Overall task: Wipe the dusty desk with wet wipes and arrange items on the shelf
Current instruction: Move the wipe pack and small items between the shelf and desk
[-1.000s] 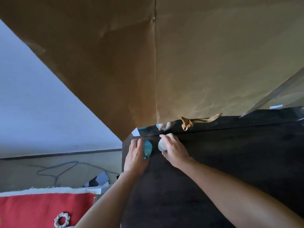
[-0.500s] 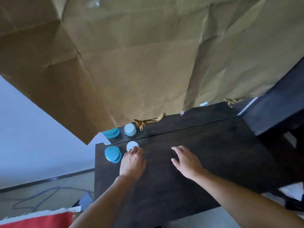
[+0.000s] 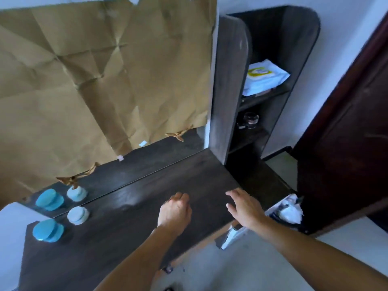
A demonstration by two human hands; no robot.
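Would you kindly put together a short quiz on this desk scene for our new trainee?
1. True or false: the wet wipes pack lies on the desk.
2. The left hand and right hand hold: A a wipe; B a jar; C nothing.
3. Fill in: the dark glass jar stands on the shelf ___ the wet wipes pack.
Key: 1 false; 2 C; 3 below.

desk [image 3: 130,208] centre bare, jars [image 3: 78,215] far left

Dark wood-grain desk [image 3: 147,208], creased brown paper [image 3: 105,80], glossy mirror strip [image 3: 147,164].
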